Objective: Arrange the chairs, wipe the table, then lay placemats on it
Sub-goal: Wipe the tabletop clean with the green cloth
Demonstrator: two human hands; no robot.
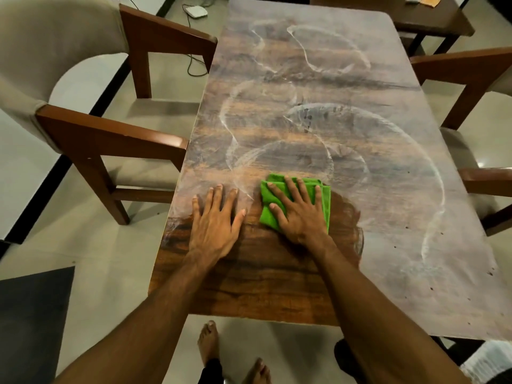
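A long wooden table [304, 87] runs away from me, covered in a dusty film with curved wipe streaks. The near left part shows dark clean wood. A folded green cloth [322, 196] lies flat on the table near me, and my right hand [297, 213] presses on it with straight spread fingers. My left hand [214, 220] rests flat on the bare wood just left of the cloth, apart from it. A wooden armchair with beige upholstery [91, 128] stands at the table's left side. Another chair [471, 70] stands at the right side.
A small dark side table [432, 20] stands past the far right corner, with an orange item and a white item on it. A white device with a cable [196, 11] lies on the tiled floor at the far left. A dark mat [33, 314] lies at my lower left.
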